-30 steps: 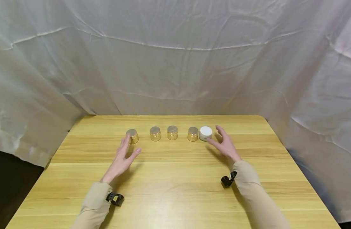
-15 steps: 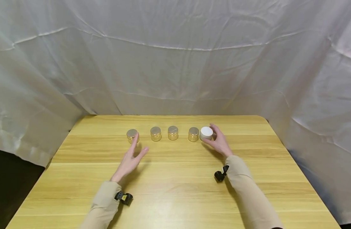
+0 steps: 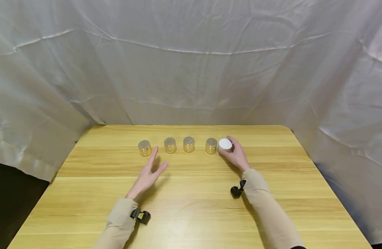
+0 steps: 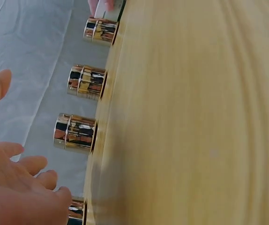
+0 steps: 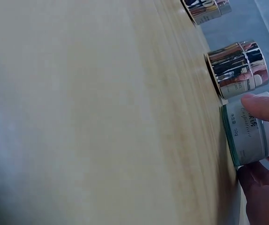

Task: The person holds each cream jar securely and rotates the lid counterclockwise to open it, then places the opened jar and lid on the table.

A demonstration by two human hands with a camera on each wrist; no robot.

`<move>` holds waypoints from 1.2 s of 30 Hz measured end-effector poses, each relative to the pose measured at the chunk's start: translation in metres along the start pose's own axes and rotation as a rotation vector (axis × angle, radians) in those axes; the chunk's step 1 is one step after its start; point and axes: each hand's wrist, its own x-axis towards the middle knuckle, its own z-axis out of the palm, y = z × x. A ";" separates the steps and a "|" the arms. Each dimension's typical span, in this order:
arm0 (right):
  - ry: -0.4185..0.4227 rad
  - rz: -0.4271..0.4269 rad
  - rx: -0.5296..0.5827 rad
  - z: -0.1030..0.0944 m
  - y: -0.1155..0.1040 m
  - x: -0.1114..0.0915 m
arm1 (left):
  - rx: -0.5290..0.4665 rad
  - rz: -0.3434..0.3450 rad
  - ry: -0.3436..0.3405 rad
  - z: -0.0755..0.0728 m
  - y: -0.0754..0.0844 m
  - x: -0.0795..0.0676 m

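A white cream jar (image 5: 249,133) with a printed label stands at the right end of a row of jars. My right hand (image 3: 237,156) grips it, thumb on the near side and fingers round the far side. Just left of it is a gold jar (image 3: 211,146), very close to the white one. Two more gold jars, one at mid-row (image 3: 188,145) and one beside it (image 3: 170,146), stand further left. My left hand (image 3: 146,178) hovers with fingers spread, holding nothing, nearest the leftmost gold jar (image 3: 144,148). In the left wrist view that hand partly covers one gold jar (image 4: 78,211).
The wooden table (image 3: 191,207) extends in front of the row of jars to the near edge. A pale grey curtain (image 3: 191,79) hangs behind the table and along both sides. A small black camera is strapped on each wrist.
My right hand has moved left onto the white cream jar and taken hold of it. My left hand has drifted to the right, fingers still spread. The jars stand where they were.
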 end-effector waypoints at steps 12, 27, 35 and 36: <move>0.022 0.009 -0.001 0.003 -0.006 -0.017 | -0.103 0.020 -0.039 0.010 0.004 0.004; 0.042 0.051 0.046 0.013 -0.014 -0.037 | -0.208 0.043 -0.090 0.027 0.007 0.011; 0.038 0.044 0.042 0.019 -0.021 -0.049 | -0.273 0.053 -0.093 0.037 0.010 0.014; 0.035 0.046 0.037 0.020 -0.021 -0.050 | -0.280 0.057 -0.096 0.038 0.010 0.015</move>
